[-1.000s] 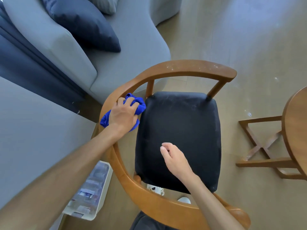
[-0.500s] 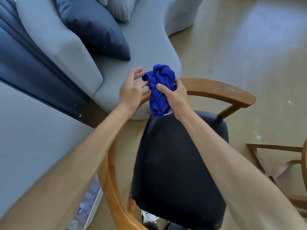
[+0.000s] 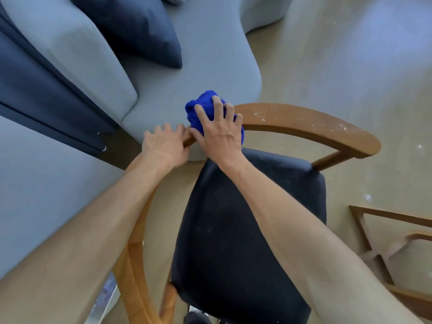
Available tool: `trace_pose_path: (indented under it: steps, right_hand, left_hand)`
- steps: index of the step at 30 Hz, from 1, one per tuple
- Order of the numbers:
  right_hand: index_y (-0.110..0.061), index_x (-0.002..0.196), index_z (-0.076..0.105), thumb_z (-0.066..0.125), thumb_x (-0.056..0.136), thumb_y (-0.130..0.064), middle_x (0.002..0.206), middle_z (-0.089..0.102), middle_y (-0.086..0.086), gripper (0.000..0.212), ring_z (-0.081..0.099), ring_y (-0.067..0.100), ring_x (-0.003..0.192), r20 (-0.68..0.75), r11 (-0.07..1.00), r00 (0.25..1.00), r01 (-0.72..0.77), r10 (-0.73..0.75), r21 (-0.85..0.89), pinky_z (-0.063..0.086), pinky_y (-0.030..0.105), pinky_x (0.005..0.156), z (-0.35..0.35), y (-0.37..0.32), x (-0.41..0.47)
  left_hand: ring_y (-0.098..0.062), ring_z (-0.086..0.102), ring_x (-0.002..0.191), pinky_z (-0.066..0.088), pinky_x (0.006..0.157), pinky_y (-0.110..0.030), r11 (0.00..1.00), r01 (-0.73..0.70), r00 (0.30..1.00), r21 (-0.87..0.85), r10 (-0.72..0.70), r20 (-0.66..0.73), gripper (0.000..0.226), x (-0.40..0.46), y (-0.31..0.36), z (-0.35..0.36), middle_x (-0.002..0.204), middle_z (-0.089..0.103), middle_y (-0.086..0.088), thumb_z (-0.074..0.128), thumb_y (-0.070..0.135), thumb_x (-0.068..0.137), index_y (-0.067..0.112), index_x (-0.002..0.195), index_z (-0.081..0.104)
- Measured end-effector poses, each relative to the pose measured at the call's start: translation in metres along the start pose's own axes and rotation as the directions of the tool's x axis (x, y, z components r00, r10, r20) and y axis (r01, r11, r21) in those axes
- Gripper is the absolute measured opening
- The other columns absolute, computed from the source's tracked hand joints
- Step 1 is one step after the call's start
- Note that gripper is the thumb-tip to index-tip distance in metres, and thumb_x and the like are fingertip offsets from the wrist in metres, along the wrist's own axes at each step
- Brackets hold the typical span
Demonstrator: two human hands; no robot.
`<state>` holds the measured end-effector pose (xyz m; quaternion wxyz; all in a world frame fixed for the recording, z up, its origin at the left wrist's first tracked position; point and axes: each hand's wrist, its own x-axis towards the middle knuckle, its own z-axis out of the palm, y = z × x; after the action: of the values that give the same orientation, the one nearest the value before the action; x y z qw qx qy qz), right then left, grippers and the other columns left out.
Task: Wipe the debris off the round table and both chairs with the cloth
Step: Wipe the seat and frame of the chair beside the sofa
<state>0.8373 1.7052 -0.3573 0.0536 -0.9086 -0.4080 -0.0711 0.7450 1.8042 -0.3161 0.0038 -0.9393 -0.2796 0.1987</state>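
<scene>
Looking down from near to far, you've got both forearms reaching over the chair's black seat cushion (image 3: 252, 225), which has faint dusty specks on it. Your left hand (image 3: 164, 146) is curled around the curved wooden backrest rail (image 3: 304, 123), fingers wrapped over the far edge and gripping it just left of the cloth. Your right hand (image 3: 218, 132) sits right next to it, fingers spread and bent over the bunched-up blue cloth (image 3: 198, 108), pressing it down onto the rail; the two hands are basically touching. So the cloth is on top of the rail, at its left-middle stretch. To the right of the cloth the rail carries white crumbs and flecks (image 3: 332, 125) out toward the arm end. At the right edge you can see part of a wooden cross-frame base (image 3: 378, 232) on the floor, with a few white specks on the floor near it. Beyond the chair is the grey sofa (image 3: 187, 73) with a dark navy cushion (image 3: 140, 29) on it.
</scene>
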Motion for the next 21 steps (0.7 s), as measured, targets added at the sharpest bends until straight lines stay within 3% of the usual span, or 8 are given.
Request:
trace_pose_path:
  steps: [2,4,8,12,14,16,18,21]
  right_hand:
    - [-0.022,0.120,0.059,0.058,0.086,-0.039,0.126,0.056,0.018,0.038,0.055,0.039,0.098,-0.036,0.998,0.998,0.058,-0.059,-0.016,0.045,0.047,0.073,0.001,0.023,0.006]
    - [-0.023,0.121,0.059,0.060,0.084,-0.032,0.124,0.057,0.017,0.038,0.056,0.037,0.092,-0.046,0.999,0.999,0.013,-0.015,-0.034,0.045,0.045,0.069,-0.005,0.060,0.007]
    - [-0.022,0.128,0.051,0.053,0.087,-0.031,0.127,0.049,0.021,0.042,0.053,0.041,0.096,-0.108,0.953,0.949,-0.301,0.297,-0.022,0.047,0.049,0.076,-0.025,0.174,-0.034]
    - [-0.020,0.131,0.046,0.052,0.090,-0.028,0.128,0.043,0.023,0.042,0.049,0.044,0.106,-0.151,0.770,0.758,-0.636,0.634,0.041,0.044,0.052,0.089,-0.045,0.247,-0.089]
    - [-0.019,0.131,0.048,0.051,0.090,-0.027,0.129,0.043,0.021,0.042,0.047,0.042,0.110,-0.164,0.618,0.600,-0.780,0.783,0.095,0.039,0.048,0.094,-0.044,0.245,-0.084]
    - [-0.019,0.128,0.051,0.051,0.088,-0.029,0.127,0.046,0.020,0.041,0.049,0.040,0.109,-0.218,0.560,0.526,-0.815,0.822,0.149,0.040,0.047,0.093,-0.034,0.215,-0.063]
    - [-0.020,0.124,0.055,0.056,0.087,-0.035,0.126,0.049,0.017,0.041,0.052,0.035,0.108,-0.263,0.696,0.649,-0.697,0.714,0.169,0.043,0.044,0.090,-0.024,0.157,-0.034]
    - [-0.023,0.124,0.057,0.063,0.083,-0.042,0.124,0.051,0.016,0.045,0.053,0.032,0.100,-0.197,0.945,0.929,-0.287,0.314,0.155,0.044,0.040,0.079,-0.006,0.053,0.004]
  left_hand:
    - [-0.032,0.050,0.108,0.040,0.088,-0.047,0.999,-0.012,1.000,0.038,0.013,-0.025,0.043,0.003,-0.001,0.004,0.116,0.050,-0.013,0.043,0.049,0.094,0.021,0.126,0.038]
    - [-0.030,0.048,0.110,0.040,0.090,-0.047,0.997,-0.031,0.998,0.070,0.035,-0.053,0.044,0.003,-0.004,0.007,0.117,0.049,-0.012,0.040,0.053,0.095,0.023,0.126,0.035]
    - [-0.030,0.048,0.112,0.042,0.089,-0.046,0.997,-0.054,0.996,0.060,0.057,-0.065,0.044,0.004,-0.007,0.007,0.119,0.049,-0.012,0.036,0.053,0.096,0.022,0.128,0.033]
    - [-0.030,0.050,0.109,0.046,0.083,-0.044,0.999,-0.048,0.998,0.010,0.049,-0.051,0.044,0.003,-0.008,0.009,0.118,0.049,-0.012,0.039,0.050,0.097,0.020,0.128,0.032]
    - [-0.030,0.051,0.107,0.047,0.080,-0.042,0.999,-0.052,0.997,-0.008,0.051,-0.053,0.044,0.003,-0.006,0.010,0.116,0.049,-0.012,0.040,0.049,0.097,0.019,0.128,0.032]
    - [-0.029,0.052,0.104,0.048,0.078,-0.041,0.998,-0.057,0.996,-0.013,0.056,-0.065,0.043,0.003,-0.006,0.010,0.114,0.049,-0.012,0.041,0.048,0.097,0.018,0.126,0.033]
    - [-0.029,0.052,0.103,0.048,0.078,-0.041,0.998,-0.059,0.996,-0.011,0.058,-0.069,0.042,0.004,-0.005,0.010,0.114,0.050,-0.012,0.041,0.048,0.096,0.018,0.125,0.034]
    - [-0.031,0.053,0.102,0.046,0.074,-0.042,0.998,-0.061,0.996,-0.013,0.060,-0.064,0.041,0.003,-0.007,0.011,0.113,0.051,-0.012,0.042,0.048,0.096,0.019,0.125,0.036]
